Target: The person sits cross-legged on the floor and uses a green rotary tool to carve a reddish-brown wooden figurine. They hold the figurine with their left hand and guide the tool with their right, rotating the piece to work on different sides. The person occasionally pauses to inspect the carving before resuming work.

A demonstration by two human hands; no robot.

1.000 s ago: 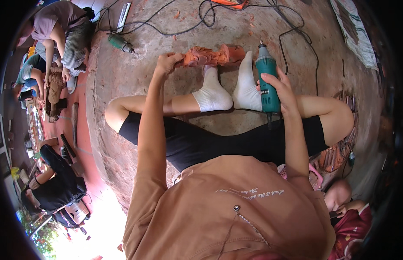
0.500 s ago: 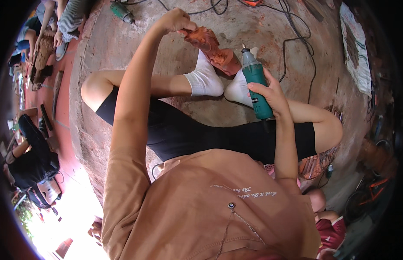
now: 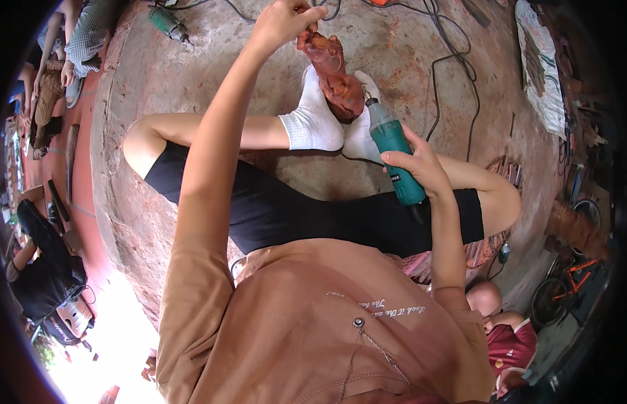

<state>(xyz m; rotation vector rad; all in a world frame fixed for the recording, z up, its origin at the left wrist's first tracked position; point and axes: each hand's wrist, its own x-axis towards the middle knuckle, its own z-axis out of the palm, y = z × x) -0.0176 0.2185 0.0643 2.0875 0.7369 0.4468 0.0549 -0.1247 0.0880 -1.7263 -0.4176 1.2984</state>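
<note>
Between my white-socked feet (image 3: 317, 121) a reddish-brown carved wooden piece (image 3: 341, 91) is held, its top tilted away and to the left. My left hand (image 3: 286, 21) reaches far forward, its bent fingers at the carving's upper end; their exact grip is partly hidden. In my right hand (image 3: 421, 165) is a green rotary grinder (image 3: 394, 145) with a grey nose. The hand wraps around its body, and its tip points up and left, beside the carving's lower end. I cannot tell whether the tip touches the wood.
A second green rotary grinder (image 3: 168, 24) lies at the far left. Black cords (image 3: 455, 60) run across the concrete slab (image 3: 138, 87). At the right lies a white sack (image 3: 539, 67). Other people sit at the left edge and behind my right arm; a bicycle (image 3: 573, 286) stands lower right.
The carving has swung more upright, and its surface has turned. My left hand has moved farther forward and right. The grinder has come lower and its tip leans more to the left.
</note>
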